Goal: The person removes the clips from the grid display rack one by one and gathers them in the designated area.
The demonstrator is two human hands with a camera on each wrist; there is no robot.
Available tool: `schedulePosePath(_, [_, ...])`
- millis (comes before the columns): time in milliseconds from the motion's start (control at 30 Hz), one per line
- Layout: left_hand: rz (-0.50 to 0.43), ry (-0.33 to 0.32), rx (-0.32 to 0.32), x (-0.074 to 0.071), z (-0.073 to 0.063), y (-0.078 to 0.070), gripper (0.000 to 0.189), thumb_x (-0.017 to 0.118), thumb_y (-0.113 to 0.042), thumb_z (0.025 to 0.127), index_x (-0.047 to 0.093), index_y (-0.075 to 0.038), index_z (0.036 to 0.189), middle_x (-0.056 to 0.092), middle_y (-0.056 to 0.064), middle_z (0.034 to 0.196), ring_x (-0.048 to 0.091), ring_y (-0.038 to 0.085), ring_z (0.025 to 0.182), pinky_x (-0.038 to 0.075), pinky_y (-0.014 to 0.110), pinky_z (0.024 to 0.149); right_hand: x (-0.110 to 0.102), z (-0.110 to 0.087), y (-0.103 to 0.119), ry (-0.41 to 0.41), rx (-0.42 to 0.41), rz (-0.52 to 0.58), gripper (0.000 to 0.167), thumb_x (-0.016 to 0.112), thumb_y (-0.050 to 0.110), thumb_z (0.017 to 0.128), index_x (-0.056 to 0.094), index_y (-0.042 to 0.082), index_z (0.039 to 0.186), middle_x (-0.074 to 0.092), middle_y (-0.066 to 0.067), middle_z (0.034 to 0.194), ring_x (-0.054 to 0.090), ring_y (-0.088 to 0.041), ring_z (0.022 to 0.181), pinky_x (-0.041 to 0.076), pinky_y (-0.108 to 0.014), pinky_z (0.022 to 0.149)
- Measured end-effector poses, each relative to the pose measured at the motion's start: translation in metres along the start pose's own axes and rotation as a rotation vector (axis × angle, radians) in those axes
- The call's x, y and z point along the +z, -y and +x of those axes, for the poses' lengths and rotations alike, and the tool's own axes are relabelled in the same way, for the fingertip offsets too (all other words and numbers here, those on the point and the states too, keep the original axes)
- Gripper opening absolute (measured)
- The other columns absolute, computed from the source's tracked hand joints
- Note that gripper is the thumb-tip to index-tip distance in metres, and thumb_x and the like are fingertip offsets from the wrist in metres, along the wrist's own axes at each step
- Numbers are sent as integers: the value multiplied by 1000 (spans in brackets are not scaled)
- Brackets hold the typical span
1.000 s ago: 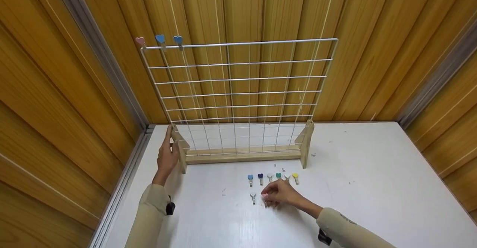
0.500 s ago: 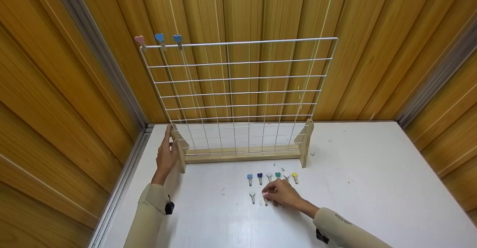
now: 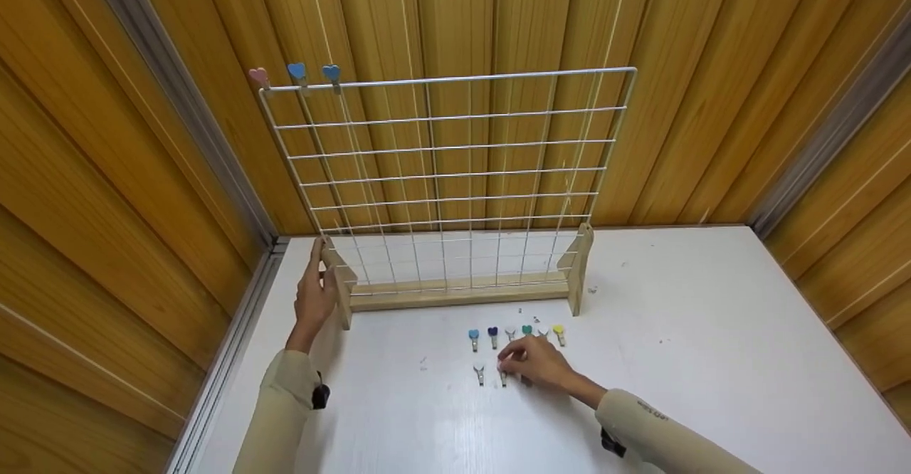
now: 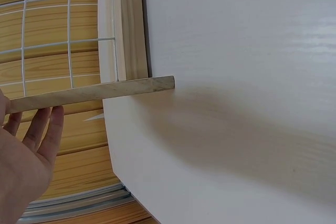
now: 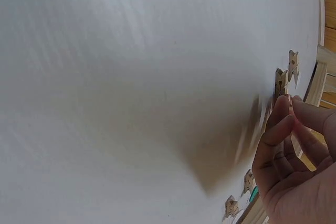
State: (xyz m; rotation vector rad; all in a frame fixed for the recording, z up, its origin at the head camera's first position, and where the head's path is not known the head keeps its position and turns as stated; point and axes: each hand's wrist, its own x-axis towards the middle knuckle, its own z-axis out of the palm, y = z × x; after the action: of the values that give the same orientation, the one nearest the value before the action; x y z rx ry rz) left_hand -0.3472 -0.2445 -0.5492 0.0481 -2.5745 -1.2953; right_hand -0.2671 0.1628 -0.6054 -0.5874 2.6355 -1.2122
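My right hand [image 3: 539, 365] pinches a wooden clothespin [image 3: 504, 380] close over the white table, its tip pointing toward me. My fingers cover its head, which hides what is on it. The right wrist view shows the same clothespin [image 5: 281, 80] at my fingertips. Beside it lies a white-headed clothespin [image 3: 480, 374]. Behind my right hand runs a row of clothespins: light blue [image 3: 474, 339], dark purple [image 3: 492, 337], white, green, white and yellow [image 3: 559, 335]. My left hand [image 3: 313, 302] rests straight fingers against the outer face of the wire rack's left wooden upright [image 4: 94, 92].
The wire grid [image 3: 434, 146] stands tall in its wooden base [image 3: 462, 297] near the back wall. Clipped along its top left are a pink-heart clothespin [image 3: 258, 77] and two blue-heart ones [image 3: 296, 71]. Small bits [image 3: 536, 318] lie near the base.
My right hand stays almost in place; the clothespin, blurred and showing a pink head a second ago, now stands out sharper. The whole head view has shifted slightly. My left hand keeps its place on the upright.
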Motion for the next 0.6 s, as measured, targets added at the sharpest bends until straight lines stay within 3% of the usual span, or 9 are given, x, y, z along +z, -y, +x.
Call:
schedulePosePath(133, [5, 1, 13, -1, 1, 1, 62, 38, -14, 111, 11, -26, 166, 27, 16, 168, 58, 46, 128, 52, 60, 86, -11, 3, 4, -11, -26, -46, 19, 75, 13, 92, 78, -2, 102, 75, -10, 83, 59, -6, 59, 43, -20, 55])
schedulePosePath(300, [8, 9, 16, -1, 1, 3, 63, 37, -15, 112, 9, -27, 166, 26, 16, 169, 57, 46, 129, 52, 60, 86, -33, 13, 20, -5, -47, -67, 19, 74, 11, 93, 78, -2, 105, 76, -12, 84, 67, -23, 57, 40, -19, 51])
schedulePosePath(367, [6, 7, 22, 0, 1, 4, 63, 38, -15, 111, 9, -25, 166, 27, 17, 168, 58, 46, 128, 52, 60, 84, -43, 19, 30, -1, -64, -66, 19, 73, 11, 94, 78, -1, 107, 76, -14, 84, 70, -32, 59, 40, -18, 48])
schedulePosePath(600, [1, 2, 20, 0, 2, 4, 63, 39, -14, 111, 11, -22, 166, 27, 17, 168, 59, 46, 126, 53, 59, 84, -80, 44, 84, -30, -129, -95, 21, 70, 15, 98, 77, 3, 113, 77, -14, 93, 69, -25, 63, 44, -19, 52])
